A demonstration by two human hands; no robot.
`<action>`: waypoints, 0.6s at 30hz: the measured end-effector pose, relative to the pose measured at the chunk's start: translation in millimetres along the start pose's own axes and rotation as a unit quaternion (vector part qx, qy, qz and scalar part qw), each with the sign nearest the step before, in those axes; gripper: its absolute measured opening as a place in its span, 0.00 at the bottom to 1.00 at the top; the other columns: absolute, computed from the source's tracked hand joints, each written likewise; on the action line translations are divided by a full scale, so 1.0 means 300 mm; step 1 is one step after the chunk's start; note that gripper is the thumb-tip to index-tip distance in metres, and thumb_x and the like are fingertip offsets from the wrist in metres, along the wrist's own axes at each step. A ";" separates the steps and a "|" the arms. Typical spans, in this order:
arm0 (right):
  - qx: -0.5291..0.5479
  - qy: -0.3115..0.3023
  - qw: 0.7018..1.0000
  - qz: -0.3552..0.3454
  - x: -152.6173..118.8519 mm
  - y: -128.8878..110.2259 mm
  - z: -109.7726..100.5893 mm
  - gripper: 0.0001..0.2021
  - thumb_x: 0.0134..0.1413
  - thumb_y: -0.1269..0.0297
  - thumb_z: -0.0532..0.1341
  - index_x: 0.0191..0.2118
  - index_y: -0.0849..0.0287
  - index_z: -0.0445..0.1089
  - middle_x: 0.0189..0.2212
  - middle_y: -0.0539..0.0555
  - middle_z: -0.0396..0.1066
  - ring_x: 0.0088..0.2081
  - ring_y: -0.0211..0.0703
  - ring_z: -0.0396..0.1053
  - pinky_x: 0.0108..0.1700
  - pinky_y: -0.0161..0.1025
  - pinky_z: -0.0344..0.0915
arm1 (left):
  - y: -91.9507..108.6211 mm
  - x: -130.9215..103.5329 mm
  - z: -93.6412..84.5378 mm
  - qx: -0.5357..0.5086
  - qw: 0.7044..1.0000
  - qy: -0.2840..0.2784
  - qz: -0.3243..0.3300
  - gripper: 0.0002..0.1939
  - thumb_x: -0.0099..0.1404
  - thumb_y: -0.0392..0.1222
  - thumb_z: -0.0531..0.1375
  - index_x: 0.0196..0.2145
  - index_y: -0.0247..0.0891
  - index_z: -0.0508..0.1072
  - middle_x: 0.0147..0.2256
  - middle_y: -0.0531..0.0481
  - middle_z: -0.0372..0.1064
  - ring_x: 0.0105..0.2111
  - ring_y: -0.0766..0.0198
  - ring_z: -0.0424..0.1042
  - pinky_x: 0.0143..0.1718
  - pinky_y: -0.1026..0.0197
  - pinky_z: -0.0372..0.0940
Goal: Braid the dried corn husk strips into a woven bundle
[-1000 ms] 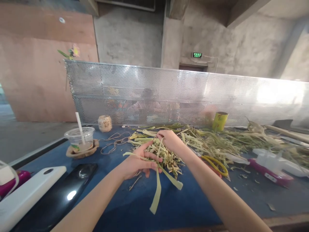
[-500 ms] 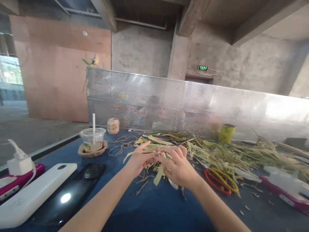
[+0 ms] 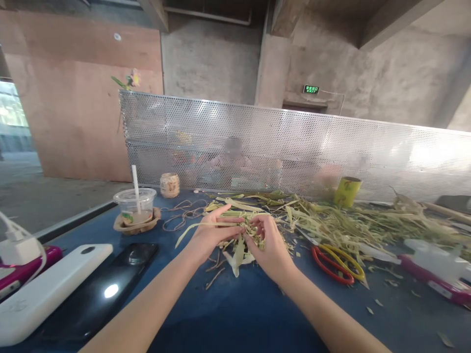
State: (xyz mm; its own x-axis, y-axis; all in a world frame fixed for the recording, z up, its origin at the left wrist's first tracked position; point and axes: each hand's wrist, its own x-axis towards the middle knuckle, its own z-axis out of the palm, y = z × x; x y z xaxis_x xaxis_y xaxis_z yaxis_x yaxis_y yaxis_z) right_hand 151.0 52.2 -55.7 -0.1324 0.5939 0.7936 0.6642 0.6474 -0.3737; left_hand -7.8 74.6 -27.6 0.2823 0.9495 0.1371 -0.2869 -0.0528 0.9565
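Leaf strips, too tangled to count, lie mid-table between two hands. The left hand, thumb raised, holds them with its fingers, seemingly to steady them; the right hand pinches beside its fingertips. One pair of scissors rests right, perhaps for easy reach; one cup stands left.

Rm btwn forearms, obst. R: scissors

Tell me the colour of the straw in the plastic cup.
The straw is white; head view.
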 end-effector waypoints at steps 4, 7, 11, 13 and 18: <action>0.039 -0.091 0.994 0.049 0.014 0.023 0.001 0.03 0.48 0.67 0.58 0.31 0.58 0.66 0.25 0.51 0.67 0.27 0.39 0.63 0.28 0.35 0.63 | 0.021 -0.004 -0.002 0.038 0.999 -0.009 -0.010 0.45 0.46 0.32 0.68 0.59 0.31 0.53 0.40 0.38 0.74 0.32 0.61 0.75 0.32 0.63 0.70; 0.073 -0.123 0.987 0.073 0.019 0.032 -0.002 0.02 0.45 0.67 0.60 0.27 0.59 0.67 0.24 0.50 0.66 0.24 0.36 0.63 0.25 0.32 0.62 | 0.046 -0.012 0.000 0.031 0.999 -0.024 -0.037 0.44 0.47 0.30 0.67 0.59 0.29 0.53 0.41 0.37 0.73 0.31 0.63 0.75 0.29 0.66 0.69; 0.097 -0.136 0.982 0.086 0.024 0.036 -0.014 0.06 0.49 0.67 0.56 0.26 0.59 0.69 0.23 0.51 0.69 0.25 0.38 0.67 0.25 0.33 0.63 | 0.058 -0.013 -0.003 0.030 0.996 -0.041 -0.078 0.44 0.48 0.28 0.66 0.59 0.25 0.50 0.42 0.36 0.72 0.28 0.65 0.74 0.26 0.68 0.69; 0.091 -0.128 0.985 0.063 0.027 0.037 -0.024 0.09 0.51 0.68 0.54 0.28 0.58 0.71 0.27 0.53 0.73 0.30 0.41 0.70 0.31 0.36 0.66 | 0.049 -0.007 -0.008 0.024 0.996 -0.042 -0.081 0.44 0.48 0.28 0.66 0.59 0.24 0.50 0.41 0.35 0.72 0.28 0.65 0.74 0.26 0.67 0.69; 0.066 -0.104 0.992 0.011 0.023 0.027 -0.031 0.10 0.52 0.68 0.54 0.29 0.58 0.73 0.29 0.55 0.75 0.32 0.44 0.72 0.34 0.38 0.68 | 0.016 0.004 -0.018 -0.004 0.996 -0.031 -0.080 0.42 0.48 0.26 0.64 0.59 0.24 0.51 0.38 0.38 0.75 0.28 0.64 0.74 0.28 0.65 0.70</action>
State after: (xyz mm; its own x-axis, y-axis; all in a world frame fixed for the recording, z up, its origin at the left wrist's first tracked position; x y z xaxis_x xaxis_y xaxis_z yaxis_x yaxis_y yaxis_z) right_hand 162.3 56.9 -48.9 -0.2765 0.6849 0.6741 0.5680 0.6823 -0.4602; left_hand -13.6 77.2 -24.2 0.3802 0.9249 -0.0009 -0.2409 0.0999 0.9654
